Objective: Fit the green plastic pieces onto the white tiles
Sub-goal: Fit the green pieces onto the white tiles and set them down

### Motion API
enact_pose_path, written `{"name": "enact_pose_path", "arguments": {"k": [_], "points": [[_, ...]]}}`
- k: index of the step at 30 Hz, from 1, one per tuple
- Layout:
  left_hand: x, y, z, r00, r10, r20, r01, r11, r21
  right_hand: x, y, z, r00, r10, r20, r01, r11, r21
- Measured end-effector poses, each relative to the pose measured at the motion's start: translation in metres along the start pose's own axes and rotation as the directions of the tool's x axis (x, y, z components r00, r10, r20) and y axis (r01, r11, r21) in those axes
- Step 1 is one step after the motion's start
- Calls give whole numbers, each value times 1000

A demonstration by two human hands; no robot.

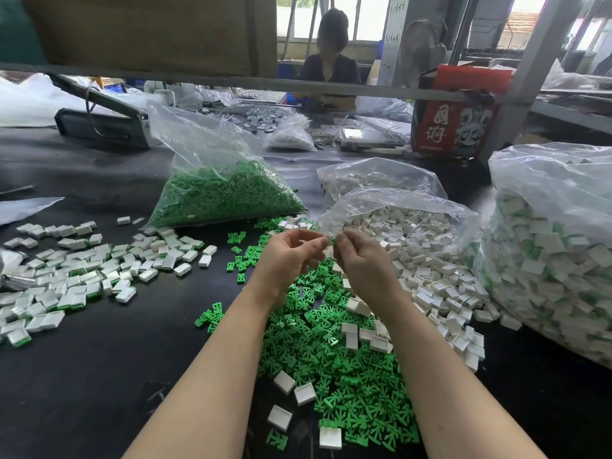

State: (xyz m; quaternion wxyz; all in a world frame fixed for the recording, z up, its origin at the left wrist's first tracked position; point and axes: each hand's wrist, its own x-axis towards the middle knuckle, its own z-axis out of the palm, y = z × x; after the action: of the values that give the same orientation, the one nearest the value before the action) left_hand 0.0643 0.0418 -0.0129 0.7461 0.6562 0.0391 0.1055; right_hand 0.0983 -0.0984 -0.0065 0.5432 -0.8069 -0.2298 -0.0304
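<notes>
My two hands meet above the black table. My left hand (291, 256) has its fingers curled and seems to pinch a white tile, mostly hidden by the fingers. My right hand (359, 260) pinches a small green plastic piece (332, 240) at its fingertips, right against the left hand's fingers. Below my forearms lies a heap of loose green pieces (334, 352) with a few white tiles (304, 393) mixed in. An open bag spills white tiles (420, 260) to the right.
A pile of fitted tiles (76, 276) lies at the left. A bag of green pieces (222, 193) stands behind, and a large bag of fitted tiles (556, 260) at the right. A person (329, 61) sits across the table beside a red box (457, 111).
</notes>
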Motion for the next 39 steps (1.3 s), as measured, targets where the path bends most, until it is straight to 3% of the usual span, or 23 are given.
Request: {"name": "enact_pose_path", "arguments": {"k": [4,9,24,36,39], "points": [[-4,1,4,984,-49,174,28,992,123,-1,-2,0,1000,2,22,-4,999,51],[-8,1,6,979,-69,193,40,988,153,-1,-2,1,999,19,44,-20,999,31],[-6,-4,-1,935,-65,349,23,992,122,-2,3,-3,971,101,217,-158,952,262],[0,-9,-6,928,-97,360,96,995,19,-5,-3,-1,972,48,228,-108,960,260],[0,-9,-4,928,-130,350,146,989,-20,-3,-4,1,984,-19,176,3,996,91]]}}
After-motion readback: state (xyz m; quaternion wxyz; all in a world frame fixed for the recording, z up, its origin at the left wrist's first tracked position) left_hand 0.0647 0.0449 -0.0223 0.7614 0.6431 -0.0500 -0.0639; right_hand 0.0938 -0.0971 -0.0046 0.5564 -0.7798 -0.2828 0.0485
